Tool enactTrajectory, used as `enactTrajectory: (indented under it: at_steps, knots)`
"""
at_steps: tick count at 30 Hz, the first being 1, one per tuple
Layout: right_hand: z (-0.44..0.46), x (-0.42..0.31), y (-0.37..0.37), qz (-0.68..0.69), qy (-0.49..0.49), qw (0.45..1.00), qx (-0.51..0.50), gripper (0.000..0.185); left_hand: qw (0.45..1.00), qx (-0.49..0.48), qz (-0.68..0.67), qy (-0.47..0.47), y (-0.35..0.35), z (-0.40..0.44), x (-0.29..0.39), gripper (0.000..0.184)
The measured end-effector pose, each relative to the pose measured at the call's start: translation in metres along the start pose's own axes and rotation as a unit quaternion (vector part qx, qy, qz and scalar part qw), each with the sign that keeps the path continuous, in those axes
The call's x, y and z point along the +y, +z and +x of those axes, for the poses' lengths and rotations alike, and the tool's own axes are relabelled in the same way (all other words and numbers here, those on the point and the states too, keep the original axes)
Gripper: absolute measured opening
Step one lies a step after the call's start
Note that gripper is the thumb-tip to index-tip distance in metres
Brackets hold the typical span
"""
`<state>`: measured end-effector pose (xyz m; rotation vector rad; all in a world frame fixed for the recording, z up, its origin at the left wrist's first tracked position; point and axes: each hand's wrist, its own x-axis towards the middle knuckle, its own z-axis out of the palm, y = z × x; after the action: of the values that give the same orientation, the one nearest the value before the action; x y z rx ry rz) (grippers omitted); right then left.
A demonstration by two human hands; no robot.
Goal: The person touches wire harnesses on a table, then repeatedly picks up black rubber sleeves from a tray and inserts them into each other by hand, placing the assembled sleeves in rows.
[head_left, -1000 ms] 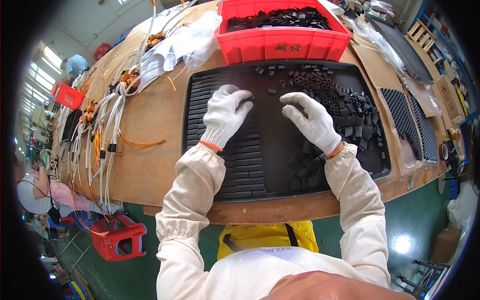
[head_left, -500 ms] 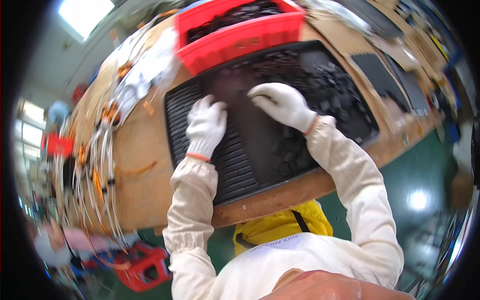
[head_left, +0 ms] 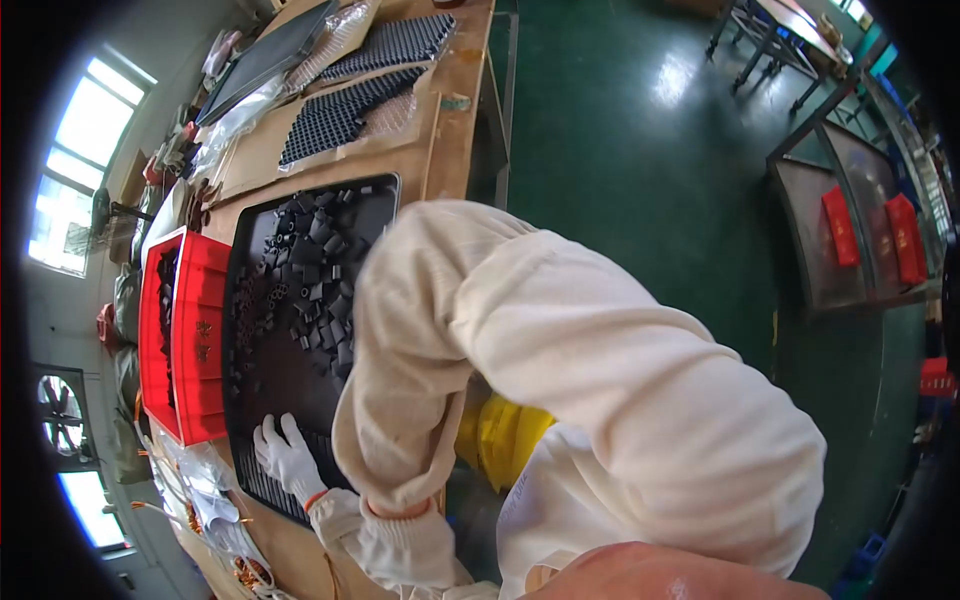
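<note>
My left hand [head_left: 287, 457], in a white glove with an orange cuff edge, is over the near-left part of the black tray [head_left: 390, 190]. Its fingers are spread, with nothing visible between them. Rows of black pieces [head_left: 262, 480] lie under and beside it. Loose short black tubes [head_left: 318, 265] are heaped farther along the tray. My right arm, in a cream sleeve [head_left: 600, 330], bends across the view, and its orange cuff edge lies against my left sleeve. The fingers of my right hand cannot be made out.
A red bin [head_left: 200, 340] of black pieces stands against the tray's left side. Dark honeycomb-like sheets [head_left: 345, 115] lie on cardboard beyond. Wires with copper coils [head_left: 250, 572] are at the bottom left. A metal rack [head_left: 820, 220] with red bins stands on the green floor.
The view has swung sharply towards the right side of the table. My right hand has left the tray and its arm is now folded towards my left sleeve. My left hand remains over the tray.
</note>
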<state>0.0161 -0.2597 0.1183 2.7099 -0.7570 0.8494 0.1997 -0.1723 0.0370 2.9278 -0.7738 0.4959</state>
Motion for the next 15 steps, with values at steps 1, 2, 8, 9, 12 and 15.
enactTrajectory:
  at_steps: [1, 2, 8, 9, 12, 15]
  knots:
    - [-0.010, -0.002, 0.000, 0.012, -0.002, 1.000, -0.011, 0.051, 1.000, 0.009, -0.014, -0.004, 0.014, 0.001, -0.008, 0.054]
    - [-0.016, -0.007, -0.001, 0.026, -0.005, 0.999, -0.024, 0.050, 1.000, 0.014, -0.027, -0.008, 0.007, 0.001, 0.000, 0.054]
    - [-0.068, -0.020, 0.000, 0.068, -0.054, 0.991, -0.106, 0.047, 0.998, 0.021, -0.012, 0.051, -0.009, -0.002, 0.012, 0.052]
    - [-0.078, -0.021, 0.000, 0.075, -0.068, 0.988, -0.120, 0.046, 0.998, 0.019, -0.017, 0.059, -0.009, -0.002, 0.011, 0.052]
    - [-0.100, -0.029, -0.004, 0.102, -0.106, 0.977, -0.154, 0.044, 0.996, 0.013, -0.023, 0.086, -0.010, -0.002, 0.012, 0.051]
    - [-0.120, -0.037, -0.009, 0.134, -0.167, 0.961, -0.173, 0.043, 0.995, 0.022, -0.024, 0.090, -0.013, -0.002, 0.014, 0.051]
